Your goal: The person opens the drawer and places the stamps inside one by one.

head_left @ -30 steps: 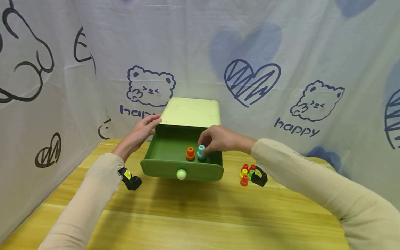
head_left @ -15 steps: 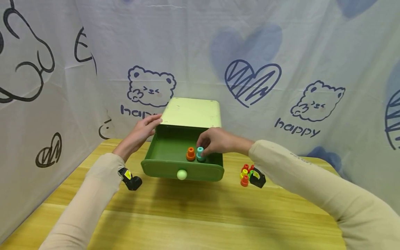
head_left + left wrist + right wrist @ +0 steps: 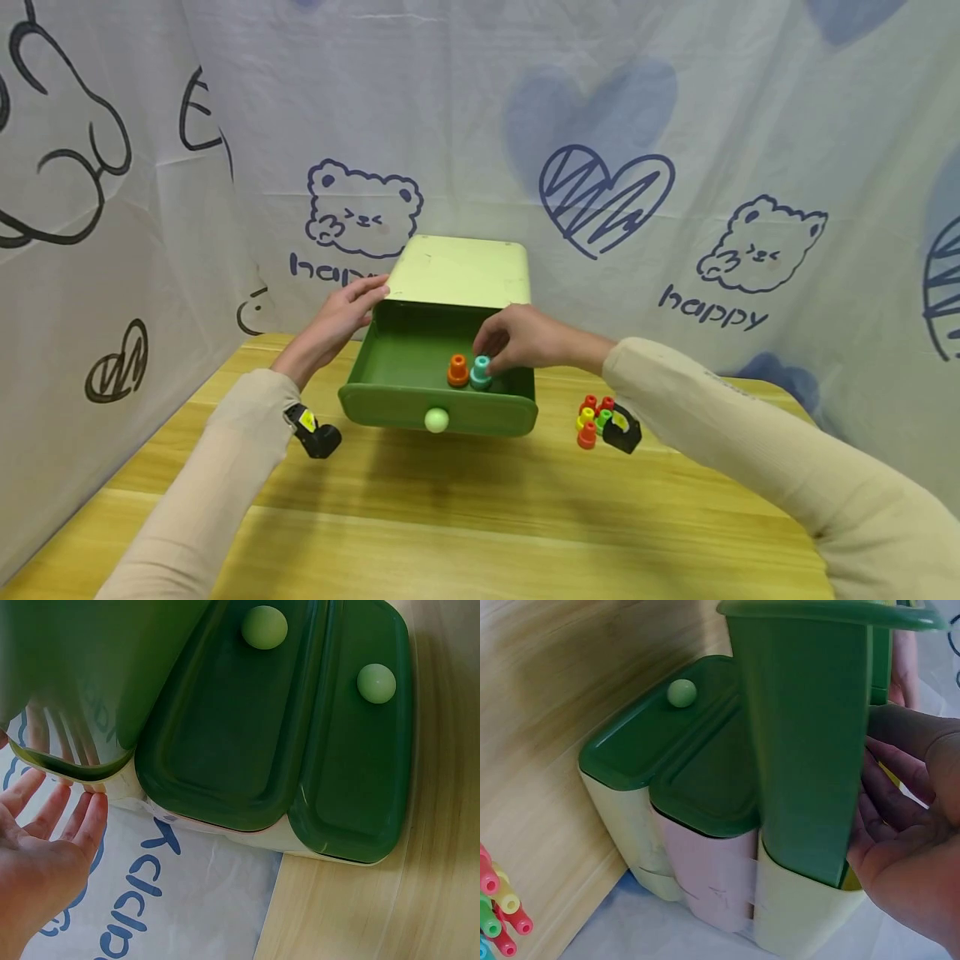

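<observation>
A three-drawer cabinet has its top drawer pulled out. Inside that drawer, near its front wall, an orange stepped peg stands upright. Just right of it is a light blue stepped peg, pinched by my right hand with the thumb on its right side. My left hand rests its nearly straight fingertips against the cabinet's left side. In the left wrist view those fingertips lie along the cream edge beneath the open drawer. The right wrist view hides the drawer's contents behind its green wall.
Several red, yellow and green pegs stand together on the wooden table, right of the cabinet. Two lower drawers are closed, each with a round knob. A printed white curtain hangs behind.
The light blue peg has shifted slightly toward the drawer's front and the orange peg, with my right hand still at it. My left hand has stayed in place.
</observation>
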